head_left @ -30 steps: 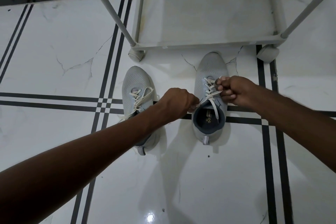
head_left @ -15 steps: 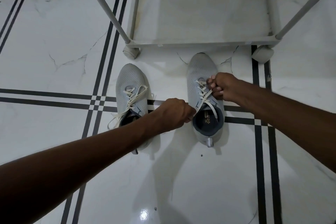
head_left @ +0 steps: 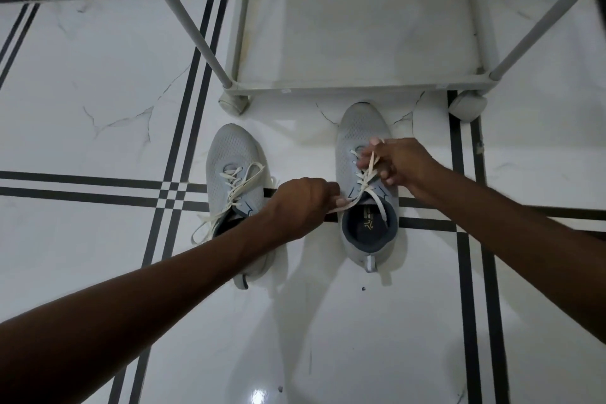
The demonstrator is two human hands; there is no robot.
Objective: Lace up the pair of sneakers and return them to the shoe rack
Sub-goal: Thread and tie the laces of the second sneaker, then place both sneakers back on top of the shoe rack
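Note:
Two light grey sneakers stand side by side on the floor, toes toward the rack. The right sneaker (head_left: 362, 128) has a cream lace (head_left: 355, 198) partly threaded. My left hand (head_left: 300, 207) is closed on one end of that lace, pulling it left across the collar. My right hand (head_left: 398, 162) pinches the other end over the eyelets. The left sneaker (head_left: 229, 151) has loose cream laces (head_left: 239, 187) trailing out to its left; my left forearm hides its heel part. The white shoe rack (head_left: 360, 84) stands just beyond the toes, its bottom shelf bare.
White marble floor tiles (head_left: 98, 108) with black stripe lines run all around. The rack's slanted poles (head_left: 183, 16) rise at the left and right, with round feet (head_left: 234, 103) near the sneaker toes. A dark skirting band runs along the back.
My right hand has loosened from a fist to a pinch on the lace over the eyelets. My left hand stays closed on the other lace end beside the collar.

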